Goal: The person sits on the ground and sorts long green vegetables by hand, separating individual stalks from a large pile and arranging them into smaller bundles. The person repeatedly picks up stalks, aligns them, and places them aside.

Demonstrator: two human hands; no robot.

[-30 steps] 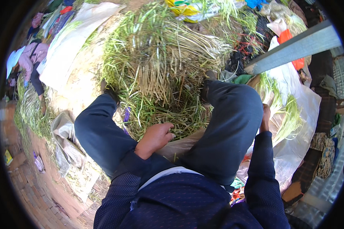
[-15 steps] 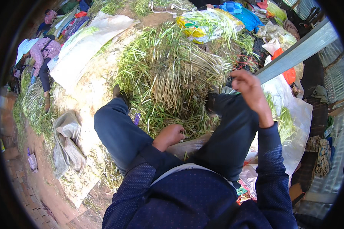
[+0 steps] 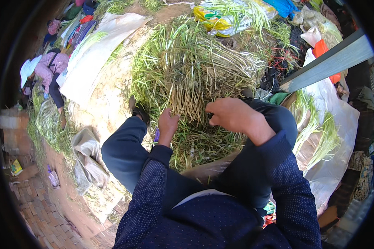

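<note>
Reaching with left hand (image 3: 168, 123), fingers half spread, brushing pale stalk ends of the big heap of long green-and-straw-coloured plant stems (image 3: 191, 79) lying on the ground between the knees. Curling right hand (image 3: 232, 115) loosely at the heap's near edge; pinching anything or not, cannot tell. Seemingly sorting: most stems waiting unsorted, smaller green bunches (image 3: 316, 133) lying on white plastic sheeting (image 3: 340, 124) rightward.

Stalk pile (image 3: 195, 79): ahead of the seated person, between both knees.
Left hand (image 3: 167, 124): at pile's near left edge.
Right hand (image 3: 232, 116): at pile's near right edge, above right knee.
Sheet with stalks (image 3: 332, 137): right of pile.
Crouching person (image 3: 45, 76): far left.
</note>
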